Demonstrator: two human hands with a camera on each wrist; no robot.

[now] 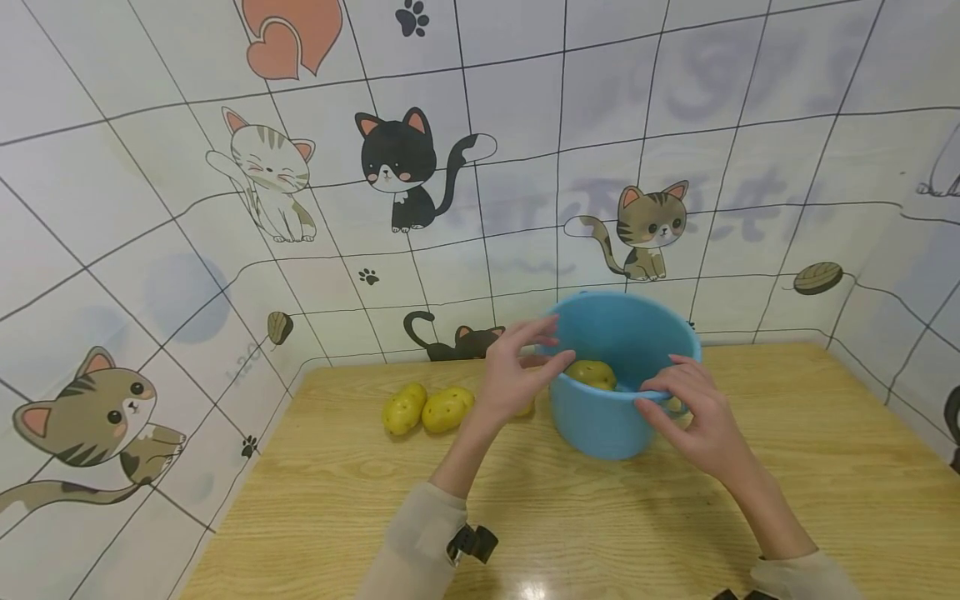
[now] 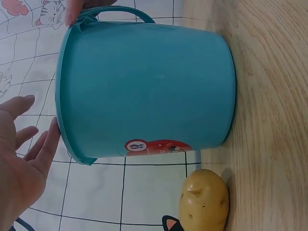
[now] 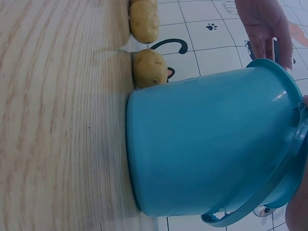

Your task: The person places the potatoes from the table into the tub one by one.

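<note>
A smooth, round blue plastic bucket (image 1: 617, 392) with a thin curved handle (image 3: 260, 204) stands upright on the pale wood-grain tabletop (image 1: 787, 467), toward its back edge near the tiled wall. The bucket tapers slightly toward its base, and a small red and white label (image 2: 156, 146) sits on its side near the rim. Inside it lies 1 knobbly yellow potato (image 1: 590, 372), matte and speckled.

The left hand (image 1: 516, 377) hovers at the bucket's left rim, fingers straight and spread; its grip is open and holds nothing, the fingertips just at the rim. The right hand (image 1: 693, 410) rests on the near right rim with fingers curled over the edge, its grip closed round the rim and handle there. Both forearms reach forward from beige sleeves (image 1: 420, 533).

Left of the bucket, 2 more potatoes (image 1: 426, 408) lie side by side, touching, on the tabletop. A third one (image 2: 204, 202) sits just beside the bucket's base; in the head view the left hand hides nearly all of it. A bit of yellow shows under the right hand too, but I cannot tell what it is.

The wall (image 1: 525, 167) is glossy white tile-patterned sheet with dark lines and cartoon cats. The bucket's bottom inside is out of sight, and the right wrist view cuts off most of the right hand.
</note>
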